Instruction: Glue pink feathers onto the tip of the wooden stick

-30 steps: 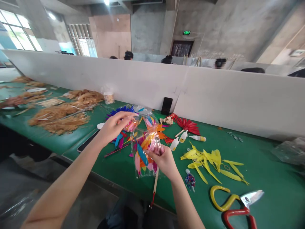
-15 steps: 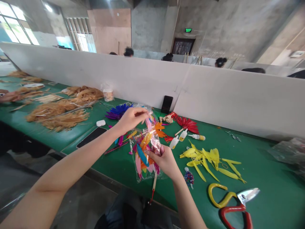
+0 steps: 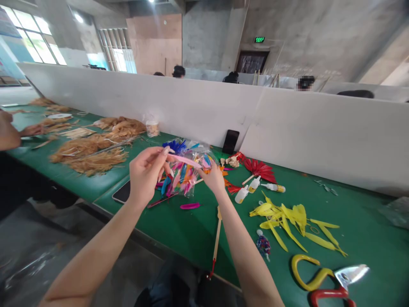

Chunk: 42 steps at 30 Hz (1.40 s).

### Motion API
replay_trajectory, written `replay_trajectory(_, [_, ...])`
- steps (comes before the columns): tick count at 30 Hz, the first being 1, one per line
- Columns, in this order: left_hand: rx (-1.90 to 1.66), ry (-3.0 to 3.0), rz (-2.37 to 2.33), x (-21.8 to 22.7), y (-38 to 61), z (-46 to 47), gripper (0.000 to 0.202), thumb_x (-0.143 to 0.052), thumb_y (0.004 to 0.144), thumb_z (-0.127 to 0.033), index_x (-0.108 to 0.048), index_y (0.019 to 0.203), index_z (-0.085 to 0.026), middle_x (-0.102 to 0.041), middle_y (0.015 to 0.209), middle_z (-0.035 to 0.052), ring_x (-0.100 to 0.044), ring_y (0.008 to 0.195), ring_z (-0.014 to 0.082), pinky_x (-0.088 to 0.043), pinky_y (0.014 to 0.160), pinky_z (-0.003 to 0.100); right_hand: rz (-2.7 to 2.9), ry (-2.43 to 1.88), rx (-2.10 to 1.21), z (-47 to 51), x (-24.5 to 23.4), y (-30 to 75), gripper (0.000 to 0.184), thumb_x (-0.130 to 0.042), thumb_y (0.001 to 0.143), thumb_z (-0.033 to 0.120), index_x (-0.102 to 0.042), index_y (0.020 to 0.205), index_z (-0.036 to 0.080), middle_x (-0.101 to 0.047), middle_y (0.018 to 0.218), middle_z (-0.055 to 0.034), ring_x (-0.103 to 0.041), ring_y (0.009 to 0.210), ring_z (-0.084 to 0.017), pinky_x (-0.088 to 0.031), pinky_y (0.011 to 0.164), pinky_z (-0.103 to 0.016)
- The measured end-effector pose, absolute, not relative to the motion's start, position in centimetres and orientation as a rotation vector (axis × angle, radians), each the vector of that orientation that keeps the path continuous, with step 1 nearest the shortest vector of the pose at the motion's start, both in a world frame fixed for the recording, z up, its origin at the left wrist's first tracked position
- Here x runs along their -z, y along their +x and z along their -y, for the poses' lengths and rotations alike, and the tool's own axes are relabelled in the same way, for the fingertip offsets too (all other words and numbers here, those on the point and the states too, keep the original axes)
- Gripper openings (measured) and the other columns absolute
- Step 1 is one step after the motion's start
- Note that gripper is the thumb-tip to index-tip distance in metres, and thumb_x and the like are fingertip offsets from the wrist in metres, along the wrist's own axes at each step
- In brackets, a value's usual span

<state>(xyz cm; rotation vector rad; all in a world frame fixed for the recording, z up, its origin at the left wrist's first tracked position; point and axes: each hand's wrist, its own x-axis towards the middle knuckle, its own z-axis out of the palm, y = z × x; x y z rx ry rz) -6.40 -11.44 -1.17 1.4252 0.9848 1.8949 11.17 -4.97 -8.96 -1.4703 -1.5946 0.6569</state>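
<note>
My left hand (image 3: 147, 170) pinches a pale pink feather (image 3: 185, 160) and holds it level above the green table (image 3: 367, 226). My right hand (image 3: 213, 178) rests on a clear plastic bag of coloured feathers (image 3: 187, 168) lying on the table, its fingers closed on the bag's right side. A magenta feather (image 3: 190, 206) lies loose in front of the bag. A thin wooden stick with a red tip (image 3: 216, 238) lies under my right forearm.
Yellow feathers (image 3: 289, 219), glue bottles (image 3: 247, 189), red feathers (image 3: 257, 168), a bead packet (image 3: 263, 245) and yellow-and-red shears (image 3: 322, 279) lie to the right. A phone (image 3: 122, 192) lies left. Tan feather heaps (image 3: 92, 153) lie far left beside another person's hand (image 3: 6, 130). A white partition (image 3: 287, 128) runs behind.
The bag has gone from being held up to lying on the table farther back. My left hand has drawn a pink feather out of it. A magenta feather now lies loose on the table.
</note>
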Motion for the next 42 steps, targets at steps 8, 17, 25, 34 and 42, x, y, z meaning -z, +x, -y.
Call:
replay_trajectory(8, [-1.638, 1.063, -1.014, 6.5, -4.3, 13.7, 0.018, -0.066, 0.074, -0.033, -0.058, 0.075, -0.017, -0.068, 0.069, 0.0005, -0.051, 0.041, 0.0070, -0.028, 0.031, 0.018, 1.474, -0.998, -1.127, 12.6, 7.5, 12.2, 0.037, -0.057, 0.077, 0.051, -0.067, 0.088, 0.017, -0.063, 0.071, -0.0010, -0.052, 0.055, -0.009, -0.040, 0.049, -0.020])
replay_trajectory(17, [-1.013, 1.715, -1.160, 10.7, -0.9, 15.6, 0.020, -0.062, 0.076, -0.038, -0.068, 0.086, -0.022, -0.066, 0.084, 0.0047, -0.059, 0.076, 0.0190, -0.045, 0.062, 0.027, 1.506, -1.205, -1.013, 15.3, 8.1, 15.8, 0.033, -0.053, 0.083, 0.040, -0.061, 0.061, 0.018, -0.060, 0.051, 0.0008, -0.052, 0.044, -0.010, -0.041, 0.048, -0.021])
replay_trajectory(25, [-0.672, 1.568, -0.901, 11.3, 0.5, 13.8, 0.028, -0.056, 0.081, -0.043, -0.063, 0.077, -0.016, -0.051, 0.054, -0.0026, -0.043, 0.043, 0.0084, -0.034, 0.042, 0.022, 1.499, -1.241, -0.978, 16.2, 9.3, 16.8, 0.017, -0.063, 0.075, 0.036, -0.060, 0.074, 0.019, -0.059, 0.057, 0.0036, -0.051, 0.049, -0.010, -0.039, 0.046, -0.020])
replay_trajectory(34, [-0.777, 1.348, -1.069, 12.8, 1.2, 10.1, 0.028, -0.062, 0.076, -0.041, -0.055, 0.075, -0.013, -0.068, 0.068, 0.0071, -0.058, 0.047, 0.0109, -0.032, 0.033, 0.017, 0.914, -1.117, -1.063, 18.9, 12.2, 20.7, 0.039, -0.043, 0.088, 0.053, -0.053, 0.070, 0.019, -0.049, 0.041, 0.0058, -0.038, 0.030, -0.006, -0.026, 0.031, -0.018])
replay_trajectory(42, [-0.638, 1.354, -0.997, 14.9, 1.9, 7.4, 0.026, -0.064, 0.075, -0.037, -0.054, 0.076, -0.013, -0.070, 0.076, 0.0095, -0.055, 0.042, 0.0085, -0.029, 0.032, 0.017, 0.821, -1.106, -1.306, 20.2, 15.9, 18.9, 0.037, -0.059, 0.079, 0.051, -0.055, 0.066, 0.017, -0.050, 0.041, 0.0058, -0.035, 0.031, -0.004, -0.024, 0.033, -0.017])
